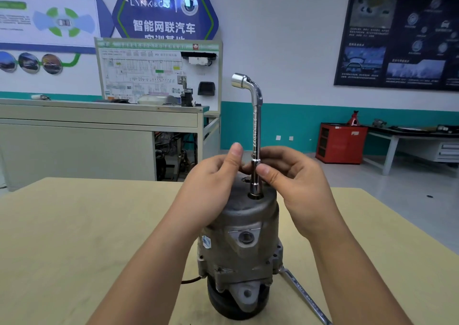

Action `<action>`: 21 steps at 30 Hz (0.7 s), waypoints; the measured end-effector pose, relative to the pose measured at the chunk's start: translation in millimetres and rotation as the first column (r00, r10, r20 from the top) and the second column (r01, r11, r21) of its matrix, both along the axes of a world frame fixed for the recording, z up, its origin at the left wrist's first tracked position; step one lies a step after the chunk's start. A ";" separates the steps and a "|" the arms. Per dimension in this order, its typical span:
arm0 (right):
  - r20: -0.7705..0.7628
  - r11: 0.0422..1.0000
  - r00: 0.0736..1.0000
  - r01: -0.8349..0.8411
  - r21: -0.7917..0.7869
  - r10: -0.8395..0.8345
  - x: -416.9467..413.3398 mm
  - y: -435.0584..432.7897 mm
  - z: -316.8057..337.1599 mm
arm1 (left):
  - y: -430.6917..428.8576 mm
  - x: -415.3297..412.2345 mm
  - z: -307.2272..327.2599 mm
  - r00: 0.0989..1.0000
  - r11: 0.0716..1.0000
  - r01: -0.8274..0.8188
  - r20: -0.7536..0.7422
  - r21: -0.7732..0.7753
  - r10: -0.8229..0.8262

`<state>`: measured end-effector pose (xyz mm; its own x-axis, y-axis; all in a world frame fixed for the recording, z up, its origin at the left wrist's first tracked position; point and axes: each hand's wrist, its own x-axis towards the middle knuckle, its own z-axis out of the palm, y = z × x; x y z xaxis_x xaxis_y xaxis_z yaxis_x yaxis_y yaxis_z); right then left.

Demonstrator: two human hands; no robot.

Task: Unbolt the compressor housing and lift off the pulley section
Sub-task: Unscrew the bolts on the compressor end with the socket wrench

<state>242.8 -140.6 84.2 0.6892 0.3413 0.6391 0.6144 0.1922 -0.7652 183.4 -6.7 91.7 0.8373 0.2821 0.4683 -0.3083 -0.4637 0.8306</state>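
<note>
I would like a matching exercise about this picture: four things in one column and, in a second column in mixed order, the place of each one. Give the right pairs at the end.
Things
1. L-shaped socket wrench
2. flat wrench
3. black pulley
4. red cabinet

Places
A. on the floor, in the background
B. upright, lower end in the top of the compressor housing
C. lying on the table, right of the compressor
D. under the housing, resting on the table

Pairs: 1-B, 2-C, 3-D, 4-A
</note>
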 end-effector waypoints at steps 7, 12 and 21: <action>0.025 0.997 0.998 -0.058 -0.051 0.060 -5.5 -2.0 3.2 | 10.1 8.9 4.0 0.979 0.974 0.189 0.105 -0.127 -0.176; 0.040 0.997 0.996 -0.073 -0.036 0.075 -6.5 2.0 2.5 | 15.8 7.2 -0.3 0.936 0.931 0.337 0.160 -0.141 -0.314; 0.001 0.990 0.993 -0.119 -0.072 0.120 3.2 -3.1 -1.6 | 11.8 5.9 -1.7 0.930 0.935 0.347 0.154 -0.074 -0.333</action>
